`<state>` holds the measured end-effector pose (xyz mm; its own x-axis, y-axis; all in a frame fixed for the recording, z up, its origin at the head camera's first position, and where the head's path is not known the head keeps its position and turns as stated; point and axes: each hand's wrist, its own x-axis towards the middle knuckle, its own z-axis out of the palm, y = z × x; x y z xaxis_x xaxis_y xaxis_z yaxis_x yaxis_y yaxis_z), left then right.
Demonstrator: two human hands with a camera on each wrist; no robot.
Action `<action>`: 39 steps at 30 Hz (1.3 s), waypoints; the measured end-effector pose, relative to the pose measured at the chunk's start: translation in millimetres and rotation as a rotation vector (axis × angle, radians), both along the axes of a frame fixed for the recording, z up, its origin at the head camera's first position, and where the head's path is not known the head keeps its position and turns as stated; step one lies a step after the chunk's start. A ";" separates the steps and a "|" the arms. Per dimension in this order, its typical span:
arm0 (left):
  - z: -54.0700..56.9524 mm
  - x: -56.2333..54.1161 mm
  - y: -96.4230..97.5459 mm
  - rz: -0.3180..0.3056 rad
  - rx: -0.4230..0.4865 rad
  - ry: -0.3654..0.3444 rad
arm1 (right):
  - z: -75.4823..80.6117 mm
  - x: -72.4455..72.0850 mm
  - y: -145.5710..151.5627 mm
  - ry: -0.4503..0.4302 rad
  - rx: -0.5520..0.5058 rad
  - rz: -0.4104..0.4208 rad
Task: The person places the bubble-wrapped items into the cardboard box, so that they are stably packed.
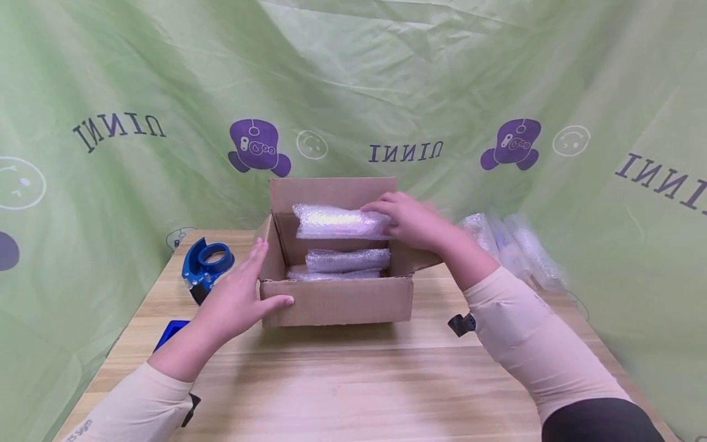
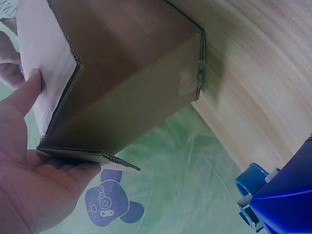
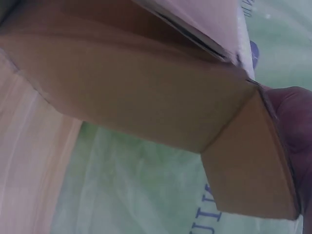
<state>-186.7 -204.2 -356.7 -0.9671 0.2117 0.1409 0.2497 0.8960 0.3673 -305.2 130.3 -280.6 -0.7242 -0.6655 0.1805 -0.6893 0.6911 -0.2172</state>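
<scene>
An open cardboard box (image 1: 337,304) stands on the table with its flaps spread. My left hand (image 1: 236,304) is at its near left corner, the thumb against the front flap (image 2: 46,53) and the straight fingers along the outside of the left flap. My right hand (image 1: 414,222) holds the right end of a clear bubble-wrap package (image 1: 337,223) over the back of the box; its thumb is hidden. Inside lie another bubble-wrap roll (image 1: 348,260) and a flatter bubble-wrap piece (image 1: 331,275). The right wrist view shows the box's outer side (image 3: 126,92), with the right hand partly visible beyond a flap.
A blue tape dispenser (image 1: 207,267) stands left of the box, with a blue object (image 1: 170,333) nearer, partly behind the left forearm. Several bubble-wrap packages (image 1: 533,252) lie at the back right. A green printed curtain (image 1: 353,86) surrounds the wooden table (image 1: 342,387).
</scene>
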 end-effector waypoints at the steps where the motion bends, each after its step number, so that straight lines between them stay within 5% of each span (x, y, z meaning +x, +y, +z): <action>1: -0.2 0.1 0.1 0.001 -0.001 0.000 | -2.5 -0.7 -2.2 0.005 0.013 0.002; 9: -0.5 0.2 1.7 0.003 0.000 0.000 | -17.6 -1.6 -6.1 0.020 0.071 -0.028; 16: -0.1 1.0 1.6 0.010 0.000 -0.004 | -12.3 3.3 1.3 -0.006 -0.018 -0.071; 28: -0.7 1.6 1.1 0.006 -0.002 0.006 | -9.3 4.6 44.1 -0.051 -0.371 -0.184; 33: -0.5 1.2 0.5 0.004 -0.002 0.009 | -8.5 1.8 72.8 -0.036 -0.540 -0.276; 39: 0.2 1.0 1.4 0.009 0.001 -0.004 | -14.1 -2.8 109.6 -0.018 -0.621 -0.403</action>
<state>-185.6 -202.7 -356.5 -0.9695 0.2026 0.1376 0.2400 0.8978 0.3692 -308.0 239.9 -294.7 -0.8972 -0.1264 0.4231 -0.4007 0.6360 -0.6596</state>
